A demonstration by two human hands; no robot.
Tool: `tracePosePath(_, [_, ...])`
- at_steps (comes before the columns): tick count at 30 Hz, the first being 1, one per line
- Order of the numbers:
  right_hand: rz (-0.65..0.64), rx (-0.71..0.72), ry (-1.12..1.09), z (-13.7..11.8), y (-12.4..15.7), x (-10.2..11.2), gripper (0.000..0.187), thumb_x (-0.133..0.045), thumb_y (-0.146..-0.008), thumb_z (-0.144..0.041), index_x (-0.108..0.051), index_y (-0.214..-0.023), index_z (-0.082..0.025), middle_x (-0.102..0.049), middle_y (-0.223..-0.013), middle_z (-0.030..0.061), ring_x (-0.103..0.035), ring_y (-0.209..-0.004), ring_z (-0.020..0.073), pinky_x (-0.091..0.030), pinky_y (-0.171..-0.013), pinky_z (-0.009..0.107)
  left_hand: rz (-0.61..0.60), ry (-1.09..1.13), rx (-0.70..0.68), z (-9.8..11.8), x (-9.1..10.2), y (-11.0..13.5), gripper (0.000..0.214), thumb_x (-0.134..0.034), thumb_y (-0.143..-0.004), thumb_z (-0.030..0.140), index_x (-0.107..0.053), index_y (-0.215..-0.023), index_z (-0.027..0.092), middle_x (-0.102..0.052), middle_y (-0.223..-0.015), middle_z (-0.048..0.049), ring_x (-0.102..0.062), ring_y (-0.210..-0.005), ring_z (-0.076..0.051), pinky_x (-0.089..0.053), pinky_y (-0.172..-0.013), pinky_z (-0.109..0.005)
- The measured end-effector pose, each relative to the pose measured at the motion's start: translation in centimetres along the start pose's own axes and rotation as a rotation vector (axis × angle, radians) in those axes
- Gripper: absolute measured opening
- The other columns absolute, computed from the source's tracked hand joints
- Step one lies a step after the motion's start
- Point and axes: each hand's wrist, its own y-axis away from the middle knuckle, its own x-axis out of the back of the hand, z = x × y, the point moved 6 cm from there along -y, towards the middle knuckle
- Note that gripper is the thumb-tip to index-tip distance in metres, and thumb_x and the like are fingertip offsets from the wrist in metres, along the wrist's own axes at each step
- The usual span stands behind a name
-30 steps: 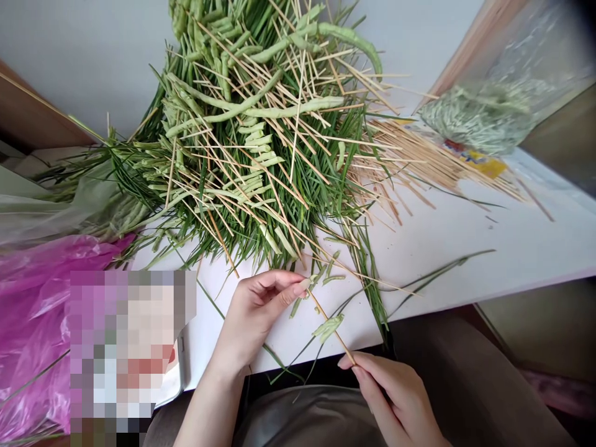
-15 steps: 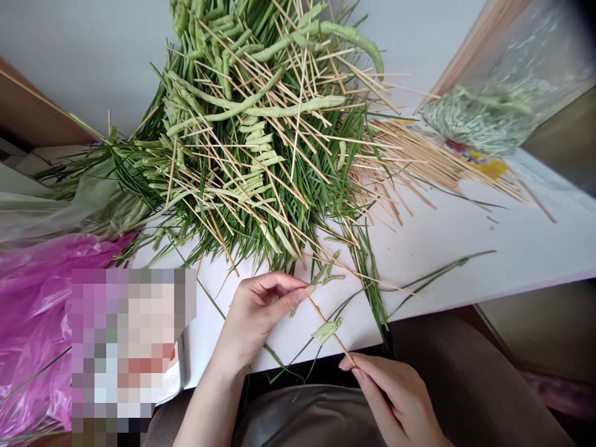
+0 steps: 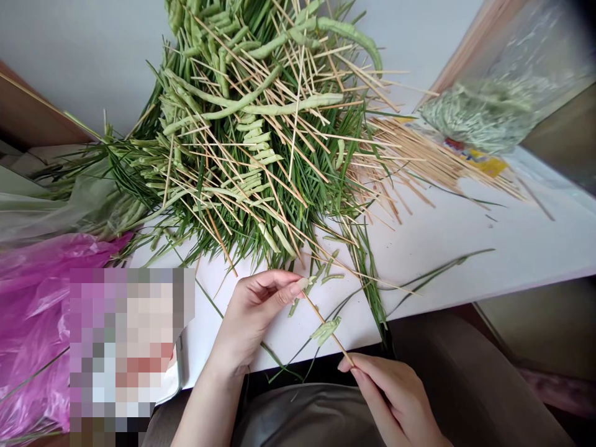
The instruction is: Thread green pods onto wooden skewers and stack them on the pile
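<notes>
Pale wood, a thin skewer point(image 3: 320, 315), lies slantwise between two hands in the head view, just on the person's side of the heap of greens point(image 3: 284, 177). The right hand point(image 3: 391, 388), farther from the heap, pinches the near end of the skewer between thumb and fingers. The left hand point(image 3: 256, 313), nearer the heap, has thumb and forefinger closed over the far end, with a scrap of pale green point(image 3: 311, 280) at the fingertips; whether the point has pierced that scrap is hidden. A small cluster of bean pieces point(image 3: 325, 333) sits partway along the shaft, touching neither hand. The step in hand looks like threading pieces onto the stick; the next move would call for a steady right pinch and left fingertips kept clear of the point. Loose cut bits point(image 3: 333, 277) lie on the white table point(image 3: 465, 230) between the skewer and the heap. Right of the heap are a spread of spare skewers point(image 3: 428, 158) and a clear bag point(image 3: 484, 118) of green pieces; left of it, a purple bag point(image 3: 37, 329).
</notes>
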Motion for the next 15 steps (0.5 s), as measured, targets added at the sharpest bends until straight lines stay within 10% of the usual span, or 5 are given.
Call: tracePosePath(15, [-0.02, -0.04, 0.0, 0.16, -0.08, 0.01, 0.022, -0.042, -0.106, -0.012, -0.06, -0.107, -0.025, -0.07, -0.089, -0.001, -0.07, -0.075, 0.0123, -0.051, -0.074, 0.019, 0.014, -0.017, -0.001, -0.04, 0.02, -0.06, 0.008, -0.085, -0.079, 0.028, -0.082, -0.083, 0.022, -0.077, -0.078, 0.0012, -0.063, -0.072, -0.008, -0.05, -0.071, -0.016])
